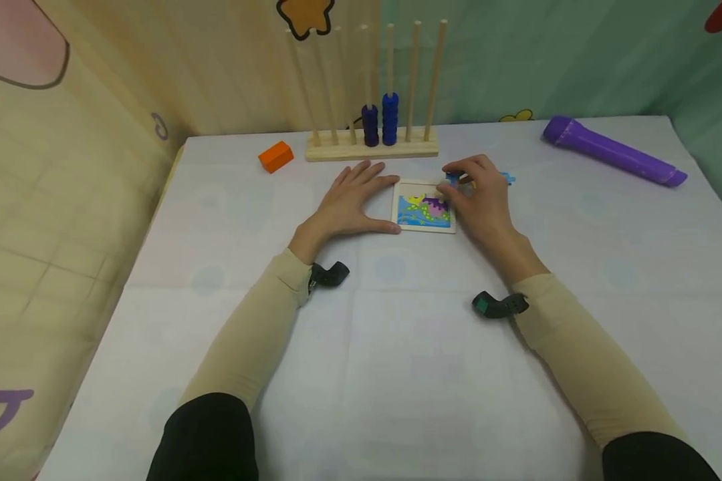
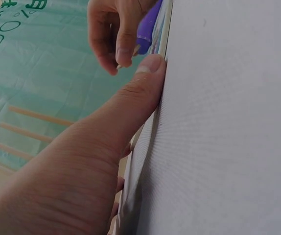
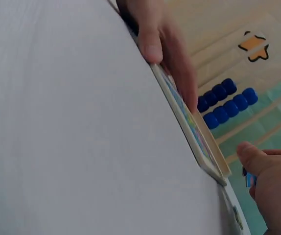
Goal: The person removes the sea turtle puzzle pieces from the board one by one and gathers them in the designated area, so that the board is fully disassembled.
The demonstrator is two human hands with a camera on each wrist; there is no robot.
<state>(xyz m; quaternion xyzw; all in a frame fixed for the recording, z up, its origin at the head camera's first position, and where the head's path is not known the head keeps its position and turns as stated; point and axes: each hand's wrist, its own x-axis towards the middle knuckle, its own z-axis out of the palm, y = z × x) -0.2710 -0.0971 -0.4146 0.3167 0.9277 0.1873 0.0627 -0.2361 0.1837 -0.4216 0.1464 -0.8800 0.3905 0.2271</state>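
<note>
Pale wood edges the picture tray (image 1: 415, 190), flat on the worktop (image 1: 391, 334) between both hands' fingers. Spread wide, the left hand's (image 1: 355, 204) thumb and forefinger touch its left corners; the right hand (image 1: 481, 194) pinches a small blue piece (image 1: 453, 178) near its far right corner. Best brace with the left fingers, then lower the piece level, without forcing. Another blue shape (image 1: 509, 178) shows beyond the right knuckles.

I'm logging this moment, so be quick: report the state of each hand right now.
Left hand: open, touching the edge of the puzzle board.
Right hand: closed, pinching a small blue piece.
</note>
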